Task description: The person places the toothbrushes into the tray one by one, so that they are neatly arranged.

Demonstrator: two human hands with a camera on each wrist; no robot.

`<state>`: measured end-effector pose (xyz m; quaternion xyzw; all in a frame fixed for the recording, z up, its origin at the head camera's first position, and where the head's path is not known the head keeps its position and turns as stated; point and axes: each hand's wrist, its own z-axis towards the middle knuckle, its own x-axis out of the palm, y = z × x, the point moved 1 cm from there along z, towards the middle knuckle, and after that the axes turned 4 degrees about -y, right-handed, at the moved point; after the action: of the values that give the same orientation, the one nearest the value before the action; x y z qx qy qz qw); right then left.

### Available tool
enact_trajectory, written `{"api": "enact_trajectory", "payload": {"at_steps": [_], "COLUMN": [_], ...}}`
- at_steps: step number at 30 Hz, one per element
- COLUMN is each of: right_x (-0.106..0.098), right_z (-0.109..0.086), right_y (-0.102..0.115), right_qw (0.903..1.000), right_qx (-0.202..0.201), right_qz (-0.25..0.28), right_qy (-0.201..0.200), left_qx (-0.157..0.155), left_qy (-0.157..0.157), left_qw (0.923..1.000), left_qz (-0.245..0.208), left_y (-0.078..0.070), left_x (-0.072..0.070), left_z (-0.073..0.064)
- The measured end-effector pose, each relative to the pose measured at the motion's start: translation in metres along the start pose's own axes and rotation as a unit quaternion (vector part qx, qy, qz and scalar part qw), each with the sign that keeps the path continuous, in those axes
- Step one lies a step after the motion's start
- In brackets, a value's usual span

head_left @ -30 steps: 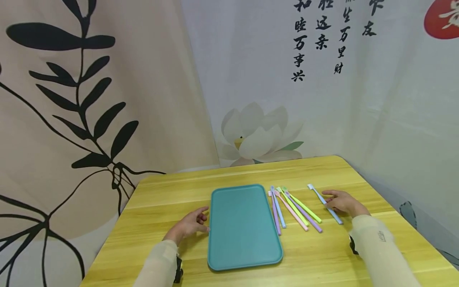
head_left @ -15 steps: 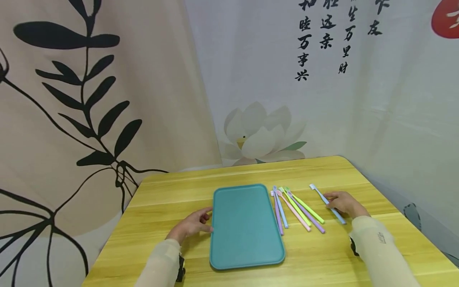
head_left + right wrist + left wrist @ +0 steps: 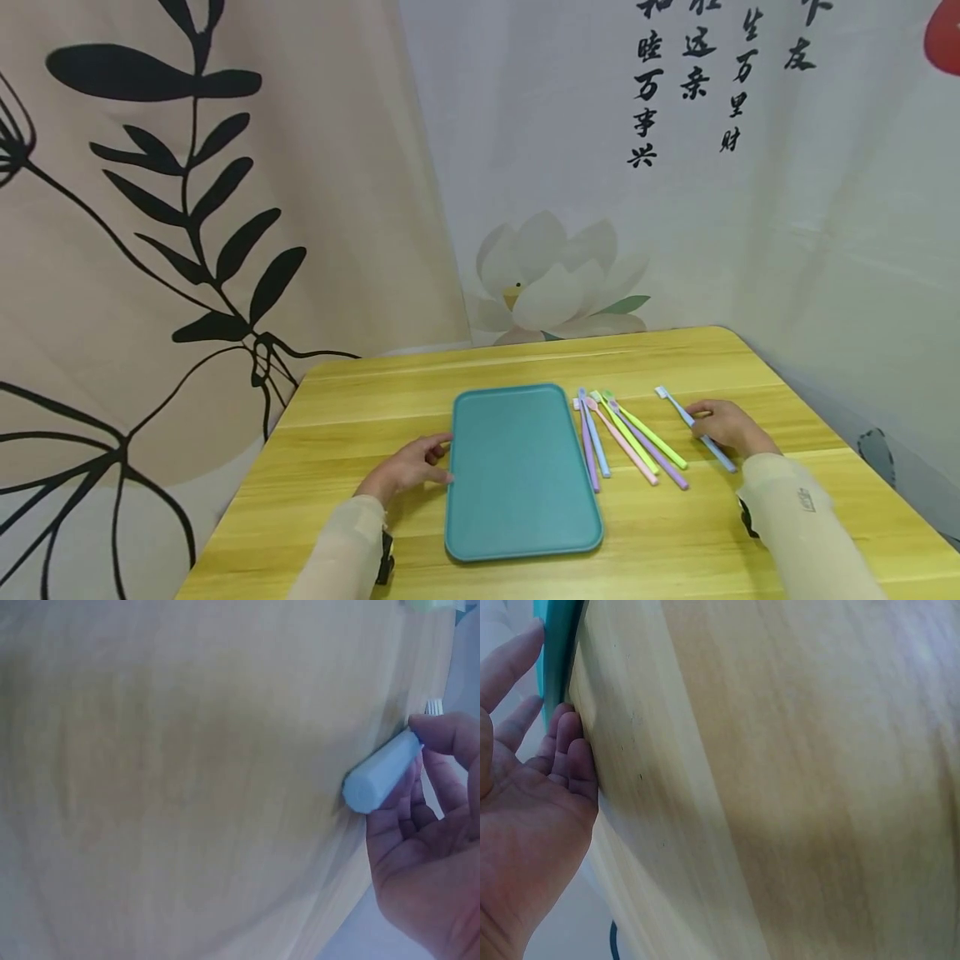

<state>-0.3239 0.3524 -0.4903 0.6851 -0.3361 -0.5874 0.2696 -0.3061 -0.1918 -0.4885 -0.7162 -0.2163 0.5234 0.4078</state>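
Note:
A teal rectangular tray (image 3: 521, 475) lies on the table. My left hand (image 3: 408, 469) is at its left side, fingertips touching the rim; in the left wrist view the other fingers of that hand (image 3: 536, 802) are loosely bent beside the tray edge (image 3: 559, 645). My right hand (image 3: 733, 427) pinches a light blue toothbrush (image 3: 677, 408) on the right of the table. The right wrist view shows thumb and fingers around its handle (image 3: 381, 774), which lies low at the tabletop. Right of the tray, several other toothbrushes lie fanned out, among them a pink one (image 3: 626, 445).
The wooden table (image 3: 405, 387) has a rounded far right corner. Behind it hangs a printed fabric backdrop (image 3: 555, 125) with leaves, a lotus and writing. The loose toothbrushes lie between the tray and my right hand, some overlapping.
My right fingers have closed in on the blue toothbrush handle. My left fingertips have come against the tray's rim. The head view has swung slightly left, so everything appears further right.

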Motion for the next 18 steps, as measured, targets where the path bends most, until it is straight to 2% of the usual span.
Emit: {"api": "enact_trajectory", "payload": {"at_steps": [10,18], "right_x": [-0.0010,-0.0010], "right_z": [-0.0040,-0.0056], "right_y": [0.0066,0.0067], "right_qw": [0.9991,0.9996], "right_qx": [-0.008,-0.003], "right_qz": [-0.039,-0.025], "right_qy": [-0.012,-0.010], "left_qx": [-0.001,0.001], "left_qy": [0.004,0.010], "left_qw": [1.0000,0.9999], "left_qz": [0.001,-0.002], "left_y": [0.0028,0.0063], "left_x": [-0.0002,0.0004], "left_z": [0.0020,0.0039]}}
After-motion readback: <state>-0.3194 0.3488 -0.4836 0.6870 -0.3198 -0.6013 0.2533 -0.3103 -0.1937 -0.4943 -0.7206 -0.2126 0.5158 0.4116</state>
